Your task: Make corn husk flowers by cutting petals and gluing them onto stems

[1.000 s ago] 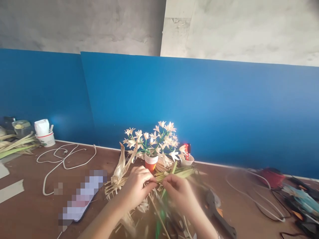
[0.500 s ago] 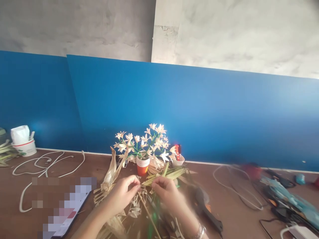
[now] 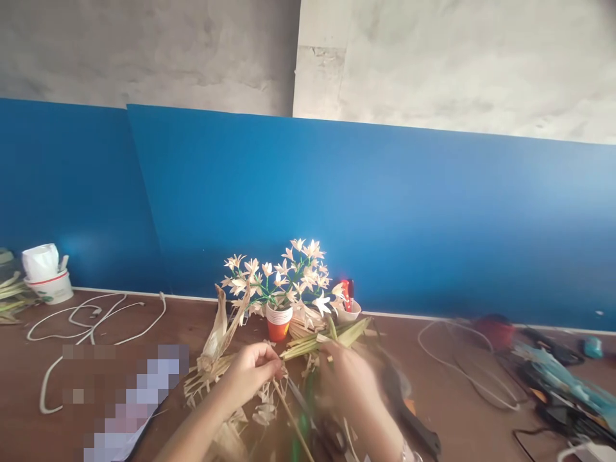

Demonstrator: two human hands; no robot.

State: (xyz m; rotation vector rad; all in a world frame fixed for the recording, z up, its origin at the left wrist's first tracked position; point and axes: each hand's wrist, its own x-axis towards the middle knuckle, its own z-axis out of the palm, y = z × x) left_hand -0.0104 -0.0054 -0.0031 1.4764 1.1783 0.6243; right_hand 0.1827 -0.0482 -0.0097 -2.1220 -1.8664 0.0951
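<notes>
My left hand (image 3: 256,371) is closed in a pinch over the scraps. What its fingertips hold is too small to make out; the upper end of a thin tan stick (image 3: 293,420) lies just below them. My right hand (image 3: 349,382) is blurred, its bent fingers over the near side of green husk strips (image 3: 353,332); whether they grip one is hidden. Scissors (image 3: 332,437) lie under and between the hands. Beyond them stands a red and white paper cup (image 3: 278,326) with pale star-shaped flowers (image 3: 279,279) on green stems. Dry corn husks (image 3: 214,346) lie left of the cup.
A phone (image 3: 139,410), partly pixelated, lies at left near a white cable (image 3: 89,328). A black tool with a curved handle (image 3: 409,410) is right of my right hand. A white bowl (image 3: 352,312) holds something red. Blue partition (image 3: 385,212) behind; bags and cords (image 3: 563,378) far right.
My right hand has moved right, away from my left hand, and now reaches over the green husk strips. My left hand keeps its pinch and shifts slightly right. The view has shifted slightly.
</notes>
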